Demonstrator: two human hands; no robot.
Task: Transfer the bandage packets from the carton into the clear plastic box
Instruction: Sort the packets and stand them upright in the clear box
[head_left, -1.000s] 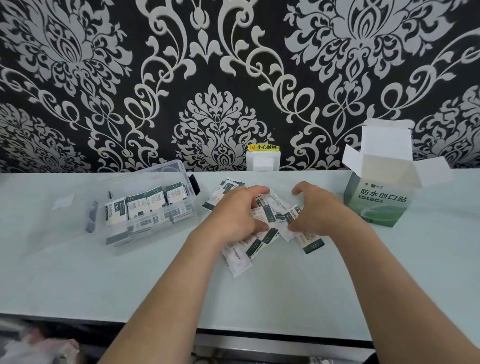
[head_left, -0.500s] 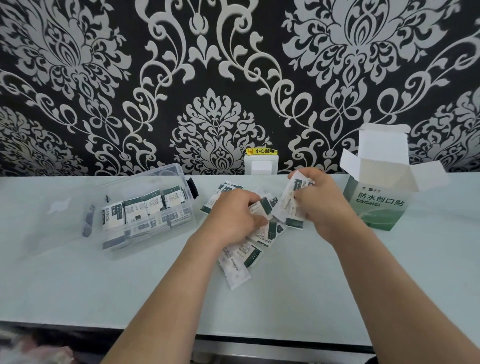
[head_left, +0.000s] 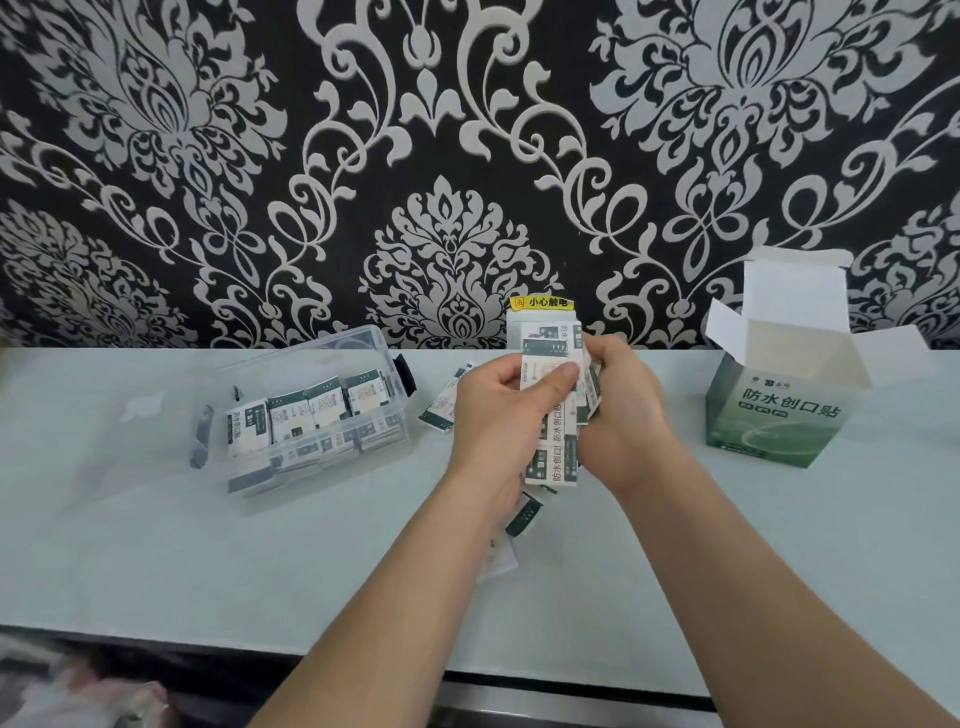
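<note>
The left hand (head_left: 493, 410) and right hand (head_left: 623, 410) together grip a stack of bandage packets (head_left: 549, 361), small white sachets with dark green bands, above the pale surface (head_left: 208, 561). Beneath lie loose packets (head_left: 524, 514). At left, the clear plastic box (head_left: 291, 486) holds packets standing in a row; at right, the green carton (head_left: 774, 415) stands open-flapped.

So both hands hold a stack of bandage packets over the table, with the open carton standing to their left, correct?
No. The head view shows the open carton to their right; the clear plastic box sits on the left. The left hand and right hand do hold the stack of bandage packets.
</note>
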